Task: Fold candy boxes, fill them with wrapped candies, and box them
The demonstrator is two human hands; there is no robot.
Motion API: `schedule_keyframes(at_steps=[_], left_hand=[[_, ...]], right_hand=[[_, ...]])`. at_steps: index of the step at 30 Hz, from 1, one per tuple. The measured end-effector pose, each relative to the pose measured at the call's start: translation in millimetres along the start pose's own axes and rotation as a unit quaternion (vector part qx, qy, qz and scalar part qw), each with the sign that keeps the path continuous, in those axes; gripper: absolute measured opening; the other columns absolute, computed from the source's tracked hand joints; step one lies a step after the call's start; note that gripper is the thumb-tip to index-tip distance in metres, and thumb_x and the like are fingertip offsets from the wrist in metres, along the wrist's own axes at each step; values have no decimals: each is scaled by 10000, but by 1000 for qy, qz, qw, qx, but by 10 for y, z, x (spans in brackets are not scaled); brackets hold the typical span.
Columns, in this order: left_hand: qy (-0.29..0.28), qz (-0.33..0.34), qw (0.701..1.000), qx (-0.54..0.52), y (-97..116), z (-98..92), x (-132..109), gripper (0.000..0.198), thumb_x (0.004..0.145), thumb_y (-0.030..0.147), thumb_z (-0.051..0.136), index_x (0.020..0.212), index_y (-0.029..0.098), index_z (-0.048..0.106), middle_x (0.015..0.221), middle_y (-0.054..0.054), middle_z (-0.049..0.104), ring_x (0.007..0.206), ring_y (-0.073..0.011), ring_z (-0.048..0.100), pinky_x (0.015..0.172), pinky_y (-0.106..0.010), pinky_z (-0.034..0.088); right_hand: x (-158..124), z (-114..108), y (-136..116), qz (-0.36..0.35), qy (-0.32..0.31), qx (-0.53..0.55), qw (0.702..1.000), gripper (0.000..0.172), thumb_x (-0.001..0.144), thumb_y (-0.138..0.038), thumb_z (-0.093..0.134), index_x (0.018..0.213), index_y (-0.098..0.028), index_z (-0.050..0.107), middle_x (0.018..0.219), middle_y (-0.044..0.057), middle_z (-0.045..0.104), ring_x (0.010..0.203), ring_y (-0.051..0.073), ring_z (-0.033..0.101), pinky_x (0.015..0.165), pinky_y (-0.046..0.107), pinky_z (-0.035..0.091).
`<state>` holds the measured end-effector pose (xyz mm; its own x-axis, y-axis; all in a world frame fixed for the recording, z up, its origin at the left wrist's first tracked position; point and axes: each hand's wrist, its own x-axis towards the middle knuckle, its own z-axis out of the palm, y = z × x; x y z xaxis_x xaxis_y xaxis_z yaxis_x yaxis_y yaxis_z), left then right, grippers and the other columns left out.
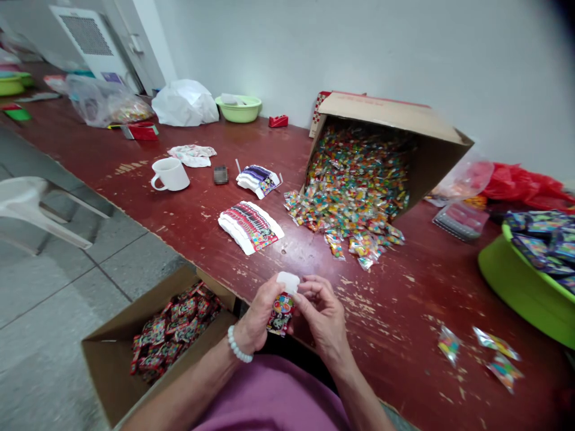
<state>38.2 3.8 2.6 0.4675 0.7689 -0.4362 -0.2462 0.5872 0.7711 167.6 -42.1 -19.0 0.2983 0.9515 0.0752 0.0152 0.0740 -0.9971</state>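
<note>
Hands holding printed packet, chipped red tabletop, tipped carton, white wall

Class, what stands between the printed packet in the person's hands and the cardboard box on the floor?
The person's left hand lies on that side of the packet, holding it together with the right hand. The red table's edge runs past the cardboard box; no other object shows between.

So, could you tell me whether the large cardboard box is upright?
Tipped: the cardboard box lies on its side, spilling small colourful packets onto the table.
</note>
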Motion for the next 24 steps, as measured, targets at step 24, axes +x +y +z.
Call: schedule_keyframes(at_steps=[24], left_hand=[[-78,-30,995,52,-49,-58,33,690,899,669,318,1254,144,592,647,-45,641,436,-133,549,386,-220,434]], right_hand=[[107,-31,-205,65,-103,-4,993,165,825,-322,682,757,-173,660,899,46,714,511,96,558,532,249,479]])
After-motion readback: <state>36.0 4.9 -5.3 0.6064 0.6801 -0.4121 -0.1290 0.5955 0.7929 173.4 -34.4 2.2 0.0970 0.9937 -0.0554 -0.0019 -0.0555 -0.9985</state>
